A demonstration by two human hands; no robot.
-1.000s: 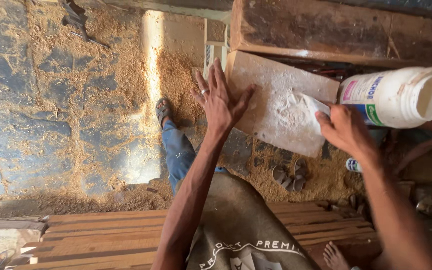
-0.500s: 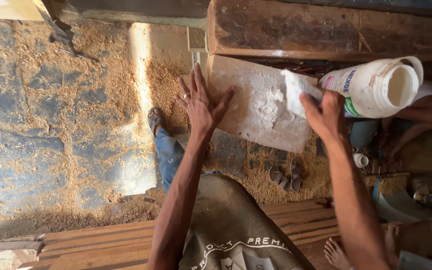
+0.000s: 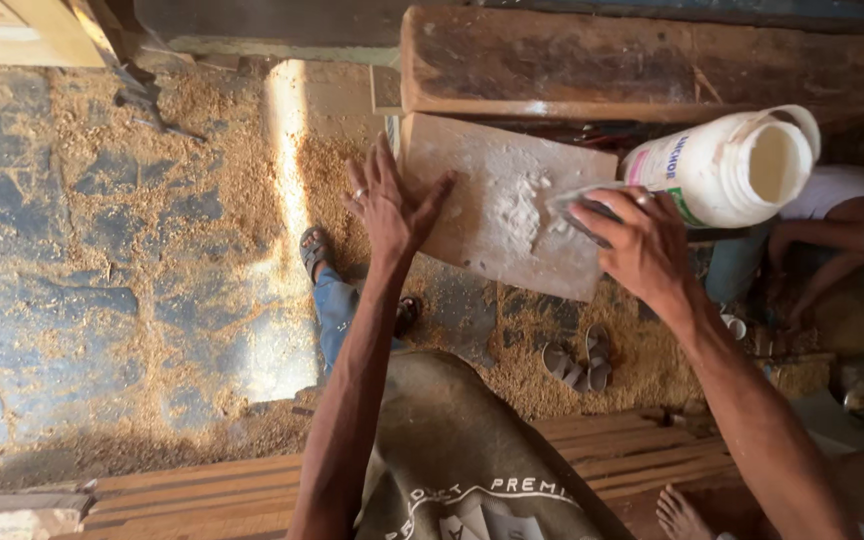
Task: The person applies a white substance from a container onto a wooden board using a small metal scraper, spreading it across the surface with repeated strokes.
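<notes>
A flat wooden board [image 3: 482, 235] smeared with white paste [image 3: 520, 208] lies tilted in front of me. My left hand [image 3: 389, 205] rests flat with fingers spread on the board's left edge, a ring on one finger. At the board's right end my right hand [image 3: 630, 240] holds a thin pale scraper card [image 3: 574, 203], its edge near the paste. Just behind that hand a white plastic jar [image 3: 727, 168] lies on its side, mouth open to the right.
A heavy dark timber beam [image 3: 642, 65] runs along the top. Sawdust covers the stone floor [image 3: 102, 250] at left. Sandals [image 3: 577, 360] lie below the board, wooden planks [image 3: 202, 490] at the bottom. Another person [image 3: 837, 225] crouches at right.
My right hand has turned over and lowered, so the card now lies flatter at the paste instead of lifted. The left hand stays pressed on the board's edge. The view drifted slightly.
</notes>
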